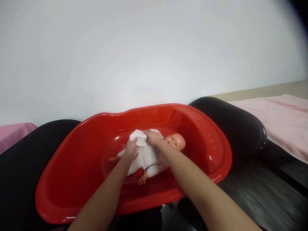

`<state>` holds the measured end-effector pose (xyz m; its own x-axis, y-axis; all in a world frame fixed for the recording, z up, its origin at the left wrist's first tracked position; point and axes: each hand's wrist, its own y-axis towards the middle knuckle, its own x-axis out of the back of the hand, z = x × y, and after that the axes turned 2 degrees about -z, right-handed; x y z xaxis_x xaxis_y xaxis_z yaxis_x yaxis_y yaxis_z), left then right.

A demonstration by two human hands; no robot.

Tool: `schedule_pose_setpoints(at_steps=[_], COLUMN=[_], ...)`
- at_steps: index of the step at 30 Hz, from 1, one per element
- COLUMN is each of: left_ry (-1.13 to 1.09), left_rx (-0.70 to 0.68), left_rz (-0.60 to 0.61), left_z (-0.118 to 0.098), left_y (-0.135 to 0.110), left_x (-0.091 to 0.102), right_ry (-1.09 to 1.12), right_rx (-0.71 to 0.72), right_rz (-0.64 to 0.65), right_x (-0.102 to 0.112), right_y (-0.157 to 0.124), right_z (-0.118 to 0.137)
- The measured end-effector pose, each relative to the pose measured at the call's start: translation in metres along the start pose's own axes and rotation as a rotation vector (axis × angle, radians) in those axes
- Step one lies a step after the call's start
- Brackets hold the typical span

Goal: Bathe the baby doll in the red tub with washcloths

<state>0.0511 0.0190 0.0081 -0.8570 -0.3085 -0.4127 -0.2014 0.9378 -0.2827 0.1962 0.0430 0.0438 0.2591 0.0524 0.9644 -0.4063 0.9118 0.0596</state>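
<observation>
A baby doll (154, 155) in white clothes lies on its back inside a red baby bathtub (69, 160), its head toward the right end. Bunched white cloth (138, 136) rises over the doll's body; whether it is part of the clothing or a separate piece I cannot tell. My left hand (131, 148) is closed on the lower left edge of this cloth. Beside it, my right hand (153, 137) grips the cloth's right side near the doll's chest, fingers partly hidden. One doll hand (143, 179) sticks out of its sleeve toward me.
Black padded seats (231, 125) flank the tub on both sides. A pink sheet (284, 118) covers a surface at the right, and more pink fabric (18, 134) shows at far left. Behind the tub stands a pale wall (144, 57).
</observation>
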Motion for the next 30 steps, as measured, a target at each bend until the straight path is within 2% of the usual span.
schedule_pose_setpoints(at_steps=[2, 4, 7, 8, 9, 10, 13, 15, 16, 21, 26, 30], left_ry=[0.085, 0.292, 0.635, 0.694, 0.715, 0.718, 0.751, 0.809, 0.836, 0.922, 1.141, 1.160], left_rx=[-0.024, -0.139, -0.540, -0.650, -0.701, -0.685, -0.514, -0.511, -0.536, -0.556, -0.585, -0.585], left_rz=[-0.030, -0.171, -0.393, -0.384, -0.318, -0.224, 0.078, 0.205, 0.228, 0.142, 0.134, 0.105], left_z=[-0.001, -0.006, -0.018, -0.020, -0.020, -0.019, -0.003, 0.011, 0.016, 0.023, 0.019, 0.017], left_y=[0.002, 0.004, 0.006, 0.007, 0.007, 0.008, 0.008, 0.010, 0.011, 0.015, 0.012, 0.007], left_x=[0.000, 0.002, 0.007, 0.007, 0.007, 0.007, 0.003, 0.001, 0.001, 0.010, 0.018, 0.017], right_ry=[-0.011, -0.013, -0.022, -0.024, -0.024, -0.022, -0.010, -0.002, 0.001, 0.006, 0.010, -0.002], right_rx=[0.000, 0.001, -0.001, -0.002, -0.004, -0.004, 0.004, 0.017, 0.022, 0.039, 0.056, 0.014], right_rz=[0.017, 0.015, 0.003, -0.001, -0.004, -0.006, -0.012, -0.010, -0.005, 0.035, 0.049, 0.054], right_x=[-0.001, -0.003, -0.004, -0.005, -0.005, -0.005, -0.006, -0.008, -0.009, -0.011, -0.010, -0.007], right_y=[0.002, 0.002, 0.001, 0.000, 0.000, 0.000, 0.001, 0.001, 0.001, 0.000, -0.001, 0.000], right_z=[0.000, 0.000, 0.002, 0.003, 0.003, 0.004, 0.003, 0.001, 0.001, 0.002, 0.009, 0.014])
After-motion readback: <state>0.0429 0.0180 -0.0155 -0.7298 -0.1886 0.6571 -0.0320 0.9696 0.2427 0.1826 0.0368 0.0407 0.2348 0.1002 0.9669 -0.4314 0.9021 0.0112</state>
